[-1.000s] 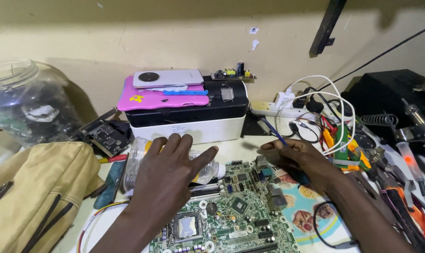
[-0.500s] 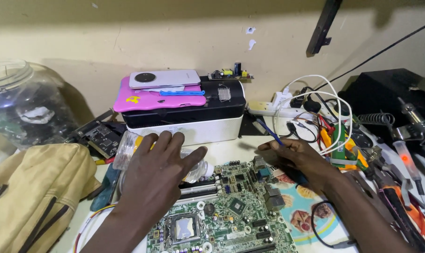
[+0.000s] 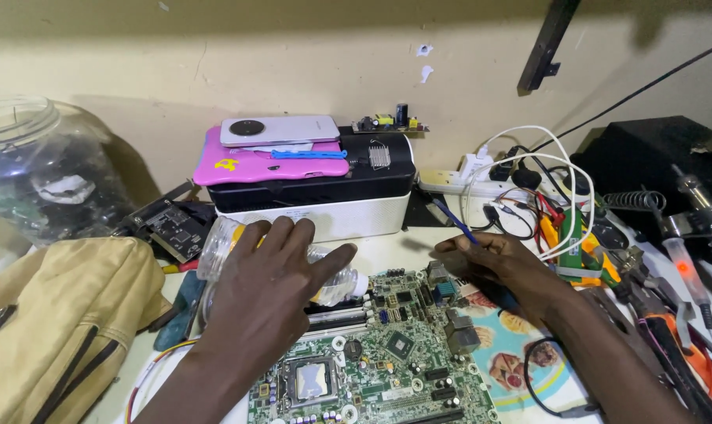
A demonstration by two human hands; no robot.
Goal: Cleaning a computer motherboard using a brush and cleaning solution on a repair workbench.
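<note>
Left hand [image 3: 273, 290] lies flat, fingers spread, on the clear bottle [image 3: 238, 259] beside the motherboard [image 3: 387, 369]; right hand [image 3: 501, 263] pinches a blue-handled tool [image 3: 452, 221].

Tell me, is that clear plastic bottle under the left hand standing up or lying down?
Lying down. The clear plastic bottle rests on its side beside the circuit board, left hand resting across it.

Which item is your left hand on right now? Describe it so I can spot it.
Start at the black-and-white box-shaped printer against the wall. Just in front lies a clear plastic bottle on its side under the left hand, the only see-through thing beside the green circuit board.
</note>
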